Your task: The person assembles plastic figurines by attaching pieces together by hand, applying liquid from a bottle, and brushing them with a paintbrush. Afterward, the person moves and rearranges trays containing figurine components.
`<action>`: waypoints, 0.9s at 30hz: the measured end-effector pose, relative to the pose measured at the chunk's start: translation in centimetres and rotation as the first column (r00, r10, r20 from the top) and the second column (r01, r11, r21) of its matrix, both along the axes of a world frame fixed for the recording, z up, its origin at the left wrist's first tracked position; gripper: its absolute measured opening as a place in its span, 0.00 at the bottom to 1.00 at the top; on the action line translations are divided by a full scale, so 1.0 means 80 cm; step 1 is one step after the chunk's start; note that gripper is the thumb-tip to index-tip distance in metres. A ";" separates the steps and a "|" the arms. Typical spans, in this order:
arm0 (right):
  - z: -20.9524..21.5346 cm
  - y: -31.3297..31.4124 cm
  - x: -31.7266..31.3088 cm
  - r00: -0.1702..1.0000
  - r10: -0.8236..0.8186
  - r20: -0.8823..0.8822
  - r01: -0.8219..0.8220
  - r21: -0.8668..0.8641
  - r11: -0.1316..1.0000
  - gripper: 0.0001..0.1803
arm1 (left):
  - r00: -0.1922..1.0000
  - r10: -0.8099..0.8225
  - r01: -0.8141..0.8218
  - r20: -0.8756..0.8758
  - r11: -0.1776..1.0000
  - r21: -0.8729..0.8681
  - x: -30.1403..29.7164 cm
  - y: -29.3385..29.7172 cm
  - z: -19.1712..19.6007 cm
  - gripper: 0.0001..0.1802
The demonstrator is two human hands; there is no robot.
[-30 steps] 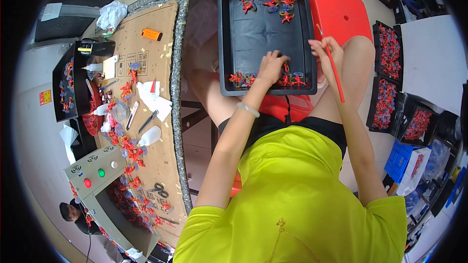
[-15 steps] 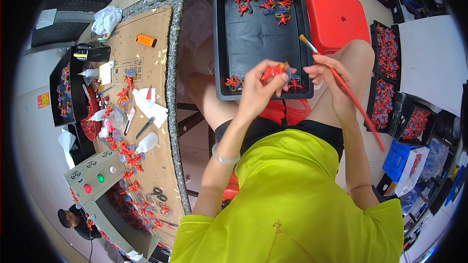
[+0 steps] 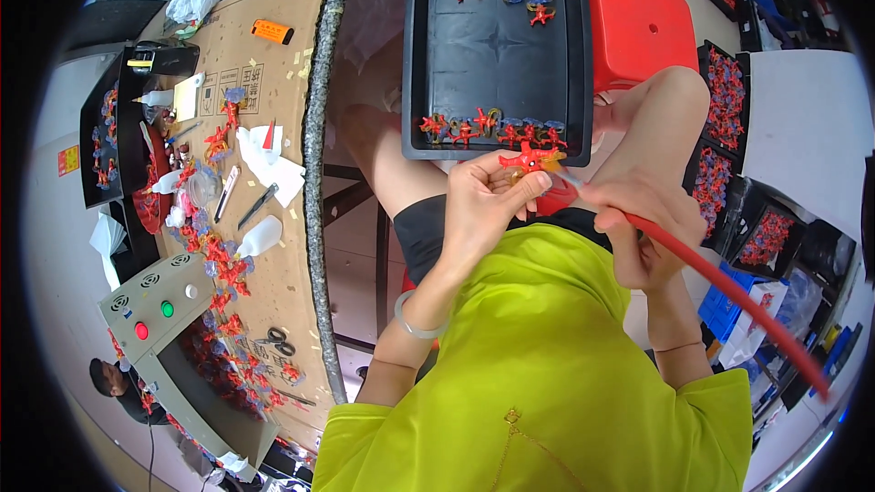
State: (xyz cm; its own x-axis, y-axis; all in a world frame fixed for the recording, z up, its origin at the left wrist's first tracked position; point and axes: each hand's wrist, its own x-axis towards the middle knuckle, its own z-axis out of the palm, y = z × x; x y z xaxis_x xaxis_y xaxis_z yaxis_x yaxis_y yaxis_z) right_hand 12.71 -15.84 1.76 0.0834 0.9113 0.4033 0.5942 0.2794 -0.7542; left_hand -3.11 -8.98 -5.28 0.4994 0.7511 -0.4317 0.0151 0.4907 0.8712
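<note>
Left hand: the left hand is closed around a small red star-shaped plastic figure, pinched at the fingertips just below the tray's near edge.
Right hand: the right hand grips a long red-handled paintbrush; its pale tip meets the figure, and the handle slants down to the right.
Tray: a black rectangular plastic tray rests on the person's lap, with a row of similar red figures along its near edge and a cluster at the far end.
Tabletop: the brown cardboard-covered tabletop lies to the left, strewn with red figures, white squeeze bottles and paper scraps.
Stool: a red plastic stool stands just right of the tray.
</note>
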 end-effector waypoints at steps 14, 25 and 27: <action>-0.024 0.028 0.008 0.947 -0.103 -0.303 0.073 -0.108 0.991 0.02 | 1.000 0.019 -0.019 0.001 0.999 0.034 0.005 -0.010 0.019 0.09; -0.051 0.026 -0.001 0.663 -0.206 -0.719 -0.110 -0.366 0.924 0.08 | 0.938 0.316 -0.167 -0.144 0.774 0.611 0.015 -0.020 0.016 0.22; -0.048 0.025 0.000 0.605 -0.212 -0.768 -0.127 -0.356 0.926 0.07 | 0.953 0.285 -0.153 -0.099 0.741 0.654 0.015 -0.021 0.011 0.26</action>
State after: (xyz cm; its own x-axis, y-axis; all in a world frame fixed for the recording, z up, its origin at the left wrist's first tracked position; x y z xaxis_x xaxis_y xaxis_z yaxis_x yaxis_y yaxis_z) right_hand 12.73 -13.85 -2.11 0.2515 0.9522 -0.1732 -0.2689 -0.1031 -0.9576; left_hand -1.93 -10.64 -4.41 0.2487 0.9613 0.1183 0.1655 -0.1625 0.9727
